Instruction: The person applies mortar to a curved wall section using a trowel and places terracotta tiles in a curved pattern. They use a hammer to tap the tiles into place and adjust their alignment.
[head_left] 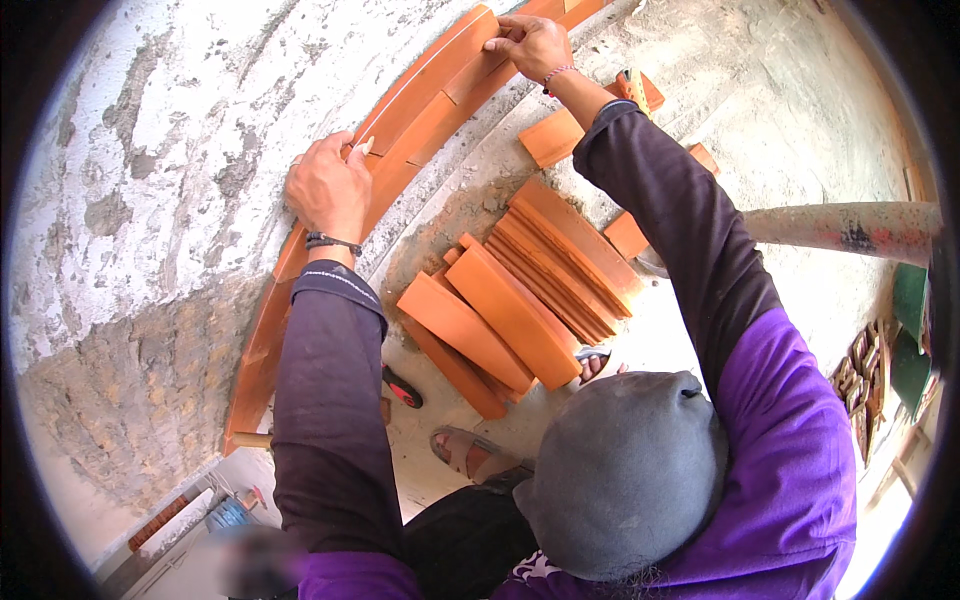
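Note:
A long terracotta tile (432, 82) lies along the top of a curved row against a rough plastered wall. My left hand (330, 188) grips its near end, with the thumb beside a small pale bit I cannot identify. My right hand (538, 48) pinches the far end between thumb and fingers. A thin white line runs along the tile's wall-side edge. Below it, more terracotta tiles (432, 128) form the lower row. A pile of loose terracotta tiles (515, 325) lies on the floor between my forearms.
Tile pieces (550, 138) lie beneath my right forearm, near an orange tool (632, 88). A round pole (850, 226) slants in from the right. A red-and-black handle (402, 387) and sandalled foot (470, 452) are near the pile. A grey cap-like dome (625, 475) blocks the lower middle.

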